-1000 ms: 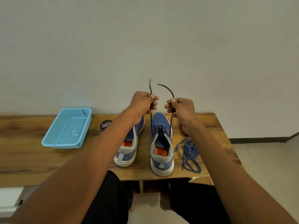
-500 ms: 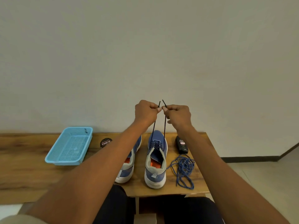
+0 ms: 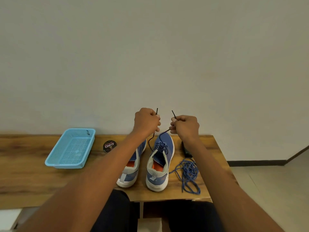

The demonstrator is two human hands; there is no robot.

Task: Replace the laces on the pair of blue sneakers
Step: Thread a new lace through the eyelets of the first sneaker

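Head view: two blue sneakers side by side on the wooden table (image 3: pixel 33 180), heels toward the person.
Left hand (image 3: pixel 146 121): raised above the right sneaker (image 3: pixel 159 162), fingers curled, pinching one end of the dark lace (image 3: pixel 151 139).
Right hand (image 3: pixel 186 125): level with it, just apart, pinching the other end; tip pokes up.
Dark lace: threaded through the right sneaker's front eyelets.
Left sneaker (image 3: pixel 132 169): just beside the right sneaker, partly behind the forearm.
Blue lace (image 3: pixel 189 173): loose heap on its other side.
Basket (image 3: pixel 71 149) and polish tin (image 3: pixel 109 146): beyond the left sneaker.
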